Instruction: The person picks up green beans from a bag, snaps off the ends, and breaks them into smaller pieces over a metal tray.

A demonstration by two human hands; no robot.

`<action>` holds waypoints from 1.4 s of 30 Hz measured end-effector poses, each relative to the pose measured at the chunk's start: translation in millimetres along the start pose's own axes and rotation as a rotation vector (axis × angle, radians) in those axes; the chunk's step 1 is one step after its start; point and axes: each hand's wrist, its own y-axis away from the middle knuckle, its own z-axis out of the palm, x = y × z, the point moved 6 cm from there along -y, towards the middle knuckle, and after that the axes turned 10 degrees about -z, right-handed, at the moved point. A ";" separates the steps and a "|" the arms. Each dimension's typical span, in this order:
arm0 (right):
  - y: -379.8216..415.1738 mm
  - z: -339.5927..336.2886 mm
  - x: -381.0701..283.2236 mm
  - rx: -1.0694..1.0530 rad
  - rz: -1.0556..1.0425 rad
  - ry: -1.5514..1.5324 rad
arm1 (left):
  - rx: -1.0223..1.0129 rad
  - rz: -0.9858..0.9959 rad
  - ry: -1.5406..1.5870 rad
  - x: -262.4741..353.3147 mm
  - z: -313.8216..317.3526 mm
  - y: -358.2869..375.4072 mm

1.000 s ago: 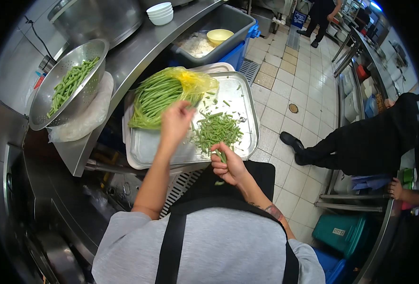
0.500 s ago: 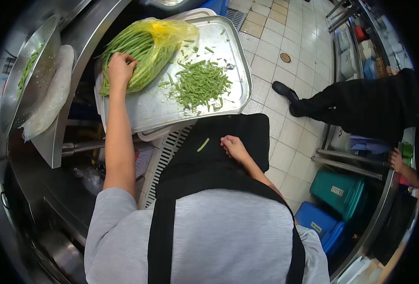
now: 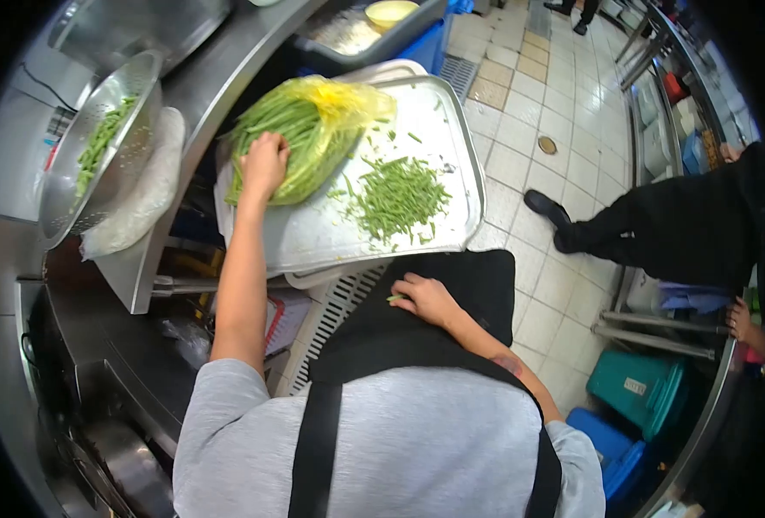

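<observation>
Here left hand [image 3: 263,164] grips bagged beans [image 3: 300,138]; right hand [image 3: 424,298] pinches bean piece [image 3: 395,299].

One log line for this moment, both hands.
left hand: on green beans in yellow plastic bag | right hand: on black apron, bean piece at fingertips | metal tray: cut bean pile

metal colander [image 3: 97,164] (holding beans), teal bin [image 3: 637,393], yellow bowl [image 3: 388,12], floor drain [image 3: 547,145]

Bright, even overhead light; fisheye bending and black vignette at edges.
</observation>
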 end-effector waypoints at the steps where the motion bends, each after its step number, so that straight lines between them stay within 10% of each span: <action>1: -0.4 -4.6 1.4 0.062 0.025 -0.010 | 0.047 0.012 0.092 -2.3 -7.3 0.9; 5: 7.0 -19.8 7.2 0.227 0.169 -0.260 | 0.086 -0.015 0.269 -1.6 -52.7 15.7; 7: 13.5 -1.6 13.3 0.115 0.525 -1.092 | 0.130 -0.016 0.232 2.0 -86.5 25.9; 14: -43.4 -66.7 -56.3 0.139 0.314 -1.721 | 0.124 0.009 0.640 14.4 -163.6 70.7; 20: -96.8 -179.6 -105.5 0.580 -0.087 -0.428 | -0.295 0.143 0.912 51.0 -146.5 111.6; 25: -104.9 -207.6 -146.1 0.458 -0.295 0.168 | -0.455 0.113 1.080 71.2 -129.4 124.5; 42: -78.1 -212.4 -140.5 0.739 -0.188 -0.056 | -0.605 -0.021 1.278 142.4 -75.0 170.5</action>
